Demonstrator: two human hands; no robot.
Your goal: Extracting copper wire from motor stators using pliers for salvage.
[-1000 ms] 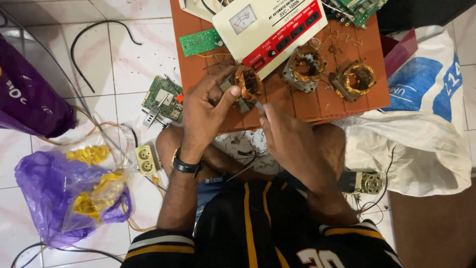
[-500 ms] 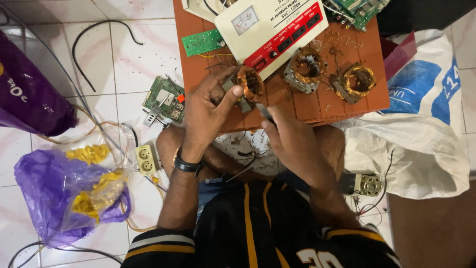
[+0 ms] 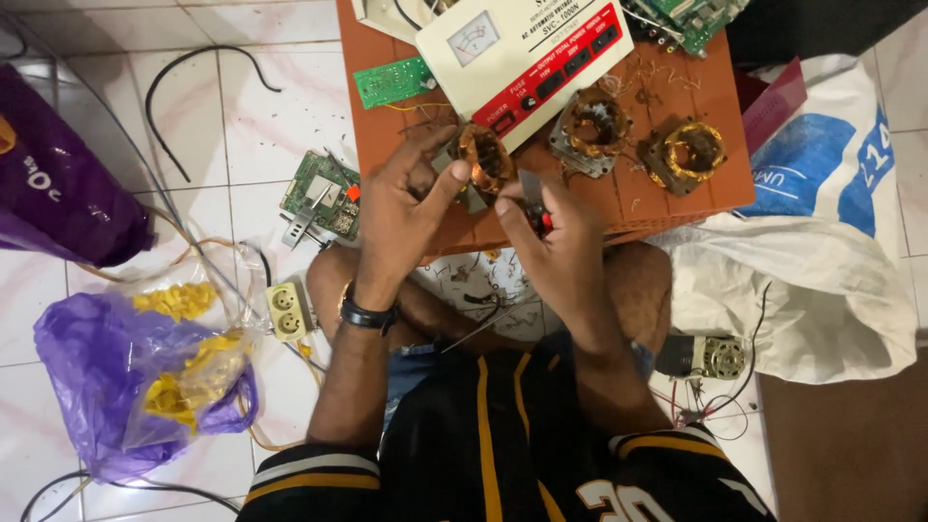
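A motor stator with copper windings (image 3: 483,158) rests on an orange-brown board (image 3: 696,198). My left hand (image 3: 401,198) grips the stator from its left side, thumb pressed on its rim. My right hand (image 3: 551,232) is closed around a small red-handled cutting tool (image 3: 534,203) whose metal tip points at the stator's right edge. Two more stators (image 3: 592,130) (image 3: 688,153) lie on the board to the right.
A white and red voltage stabiliser box (image 3: 522,53) sits at the board's far side, with green circuit boards (image 3: 391,82) (image 3: 324,198) nearby. Purple plastic bags (image 3: 116,387) (image 3: 58,184), a power socket (image 3: 287,311), black cables and a white sack (image 3: 812,290) lie on the tiled floor.
Both hands have shifted slightly on the stator. My right hand has lifted a little, so the tool's blade now shows next to the windings.
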